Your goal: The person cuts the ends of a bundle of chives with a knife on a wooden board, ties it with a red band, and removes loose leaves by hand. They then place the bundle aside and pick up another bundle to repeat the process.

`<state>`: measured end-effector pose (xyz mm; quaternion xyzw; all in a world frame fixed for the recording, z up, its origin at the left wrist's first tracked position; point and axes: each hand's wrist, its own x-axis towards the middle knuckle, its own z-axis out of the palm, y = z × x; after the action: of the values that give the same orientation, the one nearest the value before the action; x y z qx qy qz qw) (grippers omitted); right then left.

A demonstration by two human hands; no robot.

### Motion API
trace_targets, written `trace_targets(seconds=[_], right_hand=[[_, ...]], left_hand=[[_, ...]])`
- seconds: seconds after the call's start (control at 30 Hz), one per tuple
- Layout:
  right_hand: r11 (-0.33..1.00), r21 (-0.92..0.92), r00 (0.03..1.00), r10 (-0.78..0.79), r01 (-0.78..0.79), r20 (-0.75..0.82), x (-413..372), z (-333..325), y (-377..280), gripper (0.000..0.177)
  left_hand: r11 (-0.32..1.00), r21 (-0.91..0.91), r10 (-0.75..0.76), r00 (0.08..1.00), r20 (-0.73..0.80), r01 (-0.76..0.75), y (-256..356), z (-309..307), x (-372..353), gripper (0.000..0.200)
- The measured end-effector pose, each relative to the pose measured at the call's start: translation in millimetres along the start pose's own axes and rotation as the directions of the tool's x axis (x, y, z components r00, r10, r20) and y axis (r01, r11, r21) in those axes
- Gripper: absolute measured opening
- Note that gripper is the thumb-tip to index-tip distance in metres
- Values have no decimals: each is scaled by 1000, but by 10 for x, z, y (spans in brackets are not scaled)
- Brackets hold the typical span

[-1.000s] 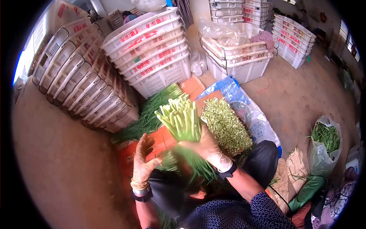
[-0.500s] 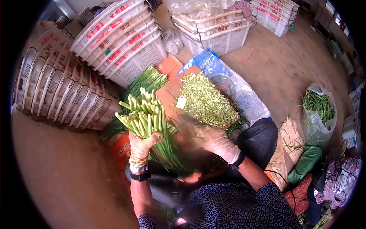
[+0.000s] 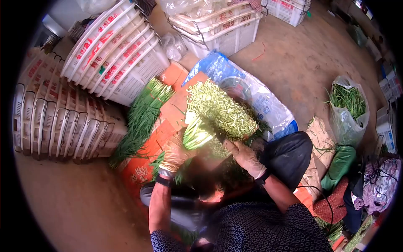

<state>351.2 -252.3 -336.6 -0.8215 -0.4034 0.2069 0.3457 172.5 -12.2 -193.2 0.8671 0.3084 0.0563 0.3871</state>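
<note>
Left hand [image 3: 175,151]: grips stalks [image 3: 196,136], apparently to steady them over board [image 3: 174,103].
Right hand [image 3: 248,159]: curled round blurred knife [image 3: 216,132], likely steering.
Chopped pieces [image 3: 228,111]: heaped close, probably to save reaching.

Both hands [image 3: 174,153] wear thin, crinkled gloves [image 3: 249,161], filmy like plastic. I see smooth stalks [image 3: 195,136], a glossy, creased plastic sheet [image 3: 273,114], matt white plastic crates [image 3: 126,71], a shiny clear plastic bag [image 3: 346,133] and a dull, rough-looking floor [image 3: 300,63].

Chopped pcs [image 3: 222,110]: lying loosely heaped, lt. green
Stalk bunch [image 3: 196,133]: tilting, showing pale ends, lying nr. pcs
Knife [image 3: 215,132]: showing dark (v. blurred), slanting nr. bunch
</note>
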Motion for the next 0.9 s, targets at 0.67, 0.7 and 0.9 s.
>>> trace_targets(seconds=[0.67,0.7,0.9], right_hand=[[978,206,995,-25,44,-95,-430,-949,-560,48],[981,192,995,-21,39,-97,-437,-970,-597,50],[998,-1,993,-59,59,-101,-445,-942,-606,54]], left_hand=[[873,485,162,969,-185,-54,35,1080,170,130],[864,502,140,978,-153,-45,43,1164,213,133],[791,607,-75,997,-33,80,203,1291,560,105]])
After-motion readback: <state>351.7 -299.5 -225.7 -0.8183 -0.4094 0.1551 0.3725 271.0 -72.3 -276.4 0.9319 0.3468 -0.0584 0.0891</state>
